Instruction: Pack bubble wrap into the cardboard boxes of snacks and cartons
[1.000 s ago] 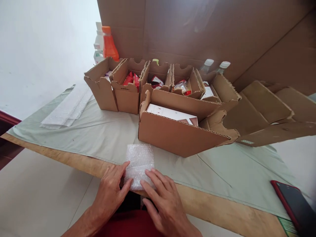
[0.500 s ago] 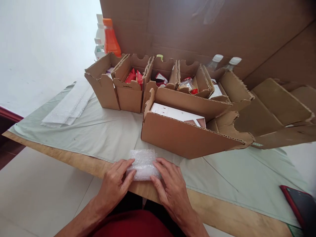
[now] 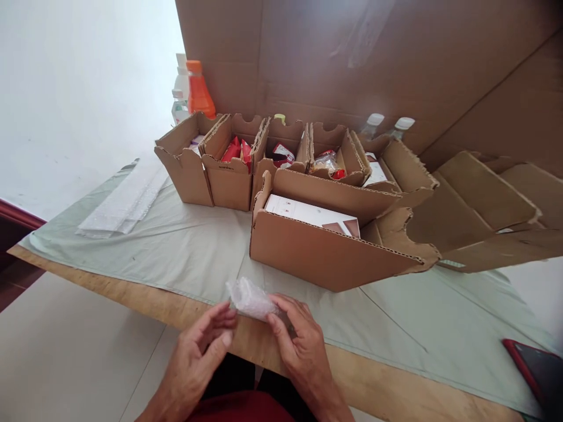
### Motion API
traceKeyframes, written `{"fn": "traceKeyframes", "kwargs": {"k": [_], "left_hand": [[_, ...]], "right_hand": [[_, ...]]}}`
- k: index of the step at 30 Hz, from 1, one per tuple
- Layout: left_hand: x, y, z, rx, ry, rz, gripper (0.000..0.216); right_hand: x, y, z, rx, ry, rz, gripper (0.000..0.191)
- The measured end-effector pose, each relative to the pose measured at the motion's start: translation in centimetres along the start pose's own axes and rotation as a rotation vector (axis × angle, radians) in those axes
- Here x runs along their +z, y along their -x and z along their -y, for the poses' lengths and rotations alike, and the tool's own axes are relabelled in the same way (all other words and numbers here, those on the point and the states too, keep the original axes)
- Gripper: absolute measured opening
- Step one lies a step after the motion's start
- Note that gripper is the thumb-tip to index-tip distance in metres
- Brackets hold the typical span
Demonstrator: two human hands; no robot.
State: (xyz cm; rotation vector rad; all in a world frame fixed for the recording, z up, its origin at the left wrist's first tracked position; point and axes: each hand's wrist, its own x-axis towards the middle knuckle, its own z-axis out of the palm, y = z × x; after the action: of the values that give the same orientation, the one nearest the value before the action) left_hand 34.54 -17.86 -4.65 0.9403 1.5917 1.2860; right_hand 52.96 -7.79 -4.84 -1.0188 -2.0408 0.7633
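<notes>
A small bundle of rolled bubble wrap (image 3: pixel 251 298) sits at the table's front edge, tilted, its left end loose and open. My right hand (image 3: pixel 301 340) grips its right end between thumb and fingers. Just left of the bundle, my left hand (image 3: pixel 202 346) is apart from it, fingers half curled and thumb separate, with nothing in it. Whether anything lies inside the wrap cannot be seen. Beyond the bundle stands a long cardboard bin (image 3: pixel 329 258) holding a white box (image 3: pixel 303 212).
A row of cardboard bins (image 3: pixel 233 181) with packaged goods stands behind. Bubble wrap sheets (image 3: pixel 123 202) lie at left on the green cloth (image 3: pixel 185 246). Bottles, including an orange bottle (image 3: pixel 200 94), stand at the back. A red-edged phone (image 3: pixel 534 363) lies at right.
My left hand has let go of the bubble wrap and drawn back left. The bundle, earlier flat between both hands, is now lifted and tilted in my right hand. The view has shifted slightly.
</notes>
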Motion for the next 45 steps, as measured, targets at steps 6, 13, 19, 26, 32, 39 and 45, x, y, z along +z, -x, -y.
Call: {"fn": "traceKeyframes", "kwargs": {"k": [6,13,19,26,32,39,45], "left_hand": [[3.6,0.8,0.1,-0.053,0.186,0.192,0.052],[3.2,0.8,-0.4,0.012,0.005,0.083,0.036],[3.9,0.1,-0.4,0.078,-0.183,0.477,0.038],[3.7,-0.7,-0.1,-0.153,0.126,0.542,0.07],[2.3,-4.0,-7.3,0.51,-0.193,0.287,0.044],[5.9,-11.0,-14.1,1.257,-0.801,-0.073,0.042],[7.0,-12.1,-13.6,1.213,-0.841,-0.087,0.02]], "right_hand": [[1.3,3.6,2.2,0.351,-0.559,0.167,0.029],[-3.9,3.4,1.2,0.258,-0.324,0.213,0.04],[-6.8,2.8,0.8,0.035,-0.203,0.511,0.075],[-9.6,1.7,1.6,0.045,-0.22,0.356,0.028],[-19.9,-3.7,4.0,0.192,-0.003,-0.178,0.024],[-23.1,-13.7,3.6,0.045,0.537,-0.039,0.021],[-21.1,-17.5,6.2,-0.084,1.241,0.463,0.012]]}}
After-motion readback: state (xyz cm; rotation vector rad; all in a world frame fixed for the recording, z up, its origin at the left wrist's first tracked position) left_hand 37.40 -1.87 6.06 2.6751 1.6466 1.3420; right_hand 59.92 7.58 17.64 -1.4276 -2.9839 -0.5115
